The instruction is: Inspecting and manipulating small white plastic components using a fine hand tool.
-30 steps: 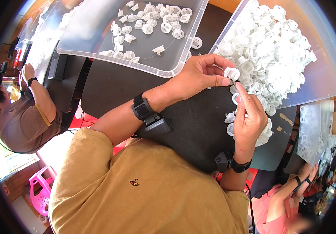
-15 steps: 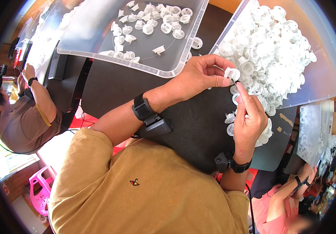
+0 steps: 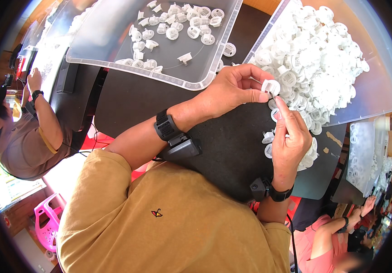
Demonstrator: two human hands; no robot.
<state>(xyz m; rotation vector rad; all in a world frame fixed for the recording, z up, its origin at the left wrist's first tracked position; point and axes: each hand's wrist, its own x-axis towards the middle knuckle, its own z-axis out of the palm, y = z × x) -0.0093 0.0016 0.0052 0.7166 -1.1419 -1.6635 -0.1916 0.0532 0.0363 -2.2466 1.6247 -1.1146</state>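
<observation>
Between the thumb and fingers of my left hand (image 3: 232, 88), a small round white plastic part (image 3: 271, 85) is pinched, its open side showing. My right hand (image 3: 291, 134) is closed around a thin tool (image 3: 272, 96), with the index finger stretched along it. Only the tool's slim dark tip shows, touching the lower edge of the part; the rest is hidden in the fingers, so its exact kind is unclear. Both hands work at the near edge of a large heap of similar white parts (image 3: 309, 59).
A clear tub (image 3: 193, 85) at the upper left holds several white parts. The heap lies in a tilted clear tub (image 3: 378, 91) and spills onto the dark table (image 3: 232, 141). Loose parts (image 3: 268, 137) lie beside my right hand. Co-workers sit at left (image 3: 27, 141) and lower right (image 3: 328, 241).
My hands, the part and the tool stay almost still. The co-worker at the left has shifted an arm slightly, and the lower-right co-worker's hands have moved.
</observation>
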